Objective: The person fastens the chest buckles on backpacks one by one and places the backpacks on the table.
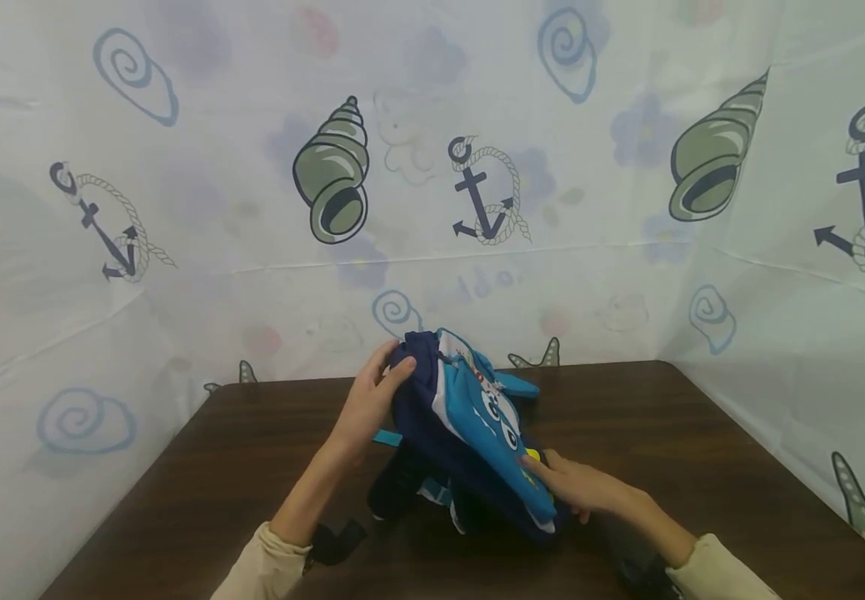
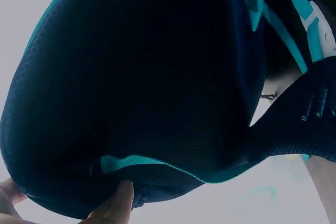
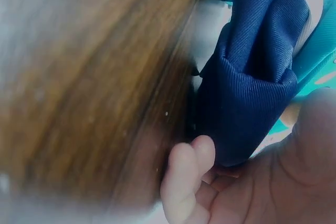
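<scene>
From my station I watch the bag [image 1: 470, 417], a navy and blue one with a cartoon face on its front, tilted at six o'clock of the head view, just below centre, over the dark wooden surface [image 1: 252, 467]. Its long side slants from eleven down to five o'clock, the face turned toward two. My left hand [image 1: 369, 398] sits at the bag's ten o'clock, pinching the upper corner, thumb over the navy edge and fingers behind. My right hand [image 1: 578, 485] is at the four o'clock end, gripping the lower part, thumb side on the front and the other fingers curled below. I cannot tell whether that low end touches the surface. At the bag's seven o'clock a dark strap [image 1: 393, 483] hangs beneath, by some teal webbing [image 1: 436, 492]; at one o'clock a teal flap [image 1: 517, 386] sticks out behind. The left wrist view shows the dark mesh back, with a white buckle [image 2: 323, 31] on teal webbing toward two o'clock. Pale sleeves [image 1: 260, 565] come in at seven and five o'clock. From nine through twelve to three o'clock runs a white cloth [image 1: 267, 292] printed with shells and anchors.
</scene>
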`<control>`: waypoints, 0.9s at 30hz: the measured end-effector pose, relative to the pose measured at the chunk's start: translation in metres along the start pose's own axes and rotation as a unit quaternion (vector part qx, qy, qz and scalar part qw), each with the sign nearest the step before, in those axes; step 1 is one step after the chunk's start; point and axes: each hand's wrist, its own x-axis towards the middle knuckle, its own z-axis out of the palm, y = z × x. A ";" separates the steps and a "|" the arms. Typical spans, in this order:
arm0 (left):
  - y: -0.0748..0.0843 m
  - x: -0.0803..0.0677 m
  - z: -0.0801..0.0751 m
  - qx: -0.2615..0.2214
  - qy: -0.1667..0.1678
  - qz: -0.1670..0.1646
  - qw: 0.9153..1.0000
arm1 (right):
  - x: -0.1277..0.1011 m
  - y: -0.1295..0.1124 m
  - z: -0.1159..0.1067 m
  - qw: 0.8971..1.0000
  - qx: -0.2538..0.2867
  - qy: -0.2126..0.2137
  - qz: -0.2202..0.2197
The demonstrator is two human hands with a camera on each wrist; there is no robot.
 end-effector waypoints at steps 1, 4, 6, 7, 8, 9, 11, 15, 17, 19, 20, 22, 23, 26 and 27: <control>0.000 0.000 0.001 -0.005 0.000 0.006 1.000 | 0.000 0.000 0.000 1.000 0.001 0.000 0.001; 0.003 -0.003 0.004 -0.021 0.001 0.020 1.000 | -0.002 -0.004 0.002 1.000 0.004 0.000 -0.004; 0.005 -0.004 0.007 -0.039 -0.003 0.027 0.999 | -0.011 -0.013 0.002 1.000 -0.001 -0.001 -0.014; 0.005 -0.004 0.008 -0.047 -0.006 0.030 0.998 | -0.018 -0.021 0.001 1.000 -0.010 -0.003 -0.017; 0.006 -0.005 0.009 -0.054 -0.008 0.032 0.998 | -0.026 -0.030 0.002 1.000 -0.010 0.001 -0.024; 0.006 -0.005 0.009 -0.061 -0.009 0.033 0.998 | -0.034 -0.039 0.002 0.999 -0.009 0.005 -0.033; 0.005 -0.005 0.010 -0.066 -0.011 0.040 0.997 | -0.051 -0.058 0.003 0.998 -0.023 0.021 -0.056; 0.002 -0.006 0.009 -0.061 -0.008 0.051 0.997 | -0.073 -0.080 0.008 0.990 -0.051 0.074 -0.109; 0.001 -0.007 0.008 -0.075 -0.012 0.052 0.996 | -0.077 -0.085 0.009 0.984 -0.068 0.094 -0.132; 0.001 -0.007 0.008 -0.084 -0.009 0.051 0.995 | -0.080 -0.087 0.009 0.981 -0.069 0.099 -0.151; 0.002 -0.007 0.008 -0.090 -0.008 0.052 0.995 | -0.080 -0.088 0.009 0.981 -0.067 0.096 -0.158; 0.004 -0.007 0.009 -0.102 -0.010 0.056 0.993 | -0.081 -0.089 0.009 0.982 -0.063 0.084 -0.157; 0.005 -0.007 0.009 -0.094 -0.011 0.059 0.994 | -0.081 -0.090 0.009 0.983 -0.063 0.074 -0.153; 0.007 -0.008 0.009 -0.072 -0.031 0.072 0.994 | -0.081 -0.092 0.009 0.987 -0.064 0.042 -0.144; 0.008 -0.009 0.009 -0.064 -0.041 0.077 0.994 | -0.081 -0.092 0.009 0.987 -0.064 0.034 -0.142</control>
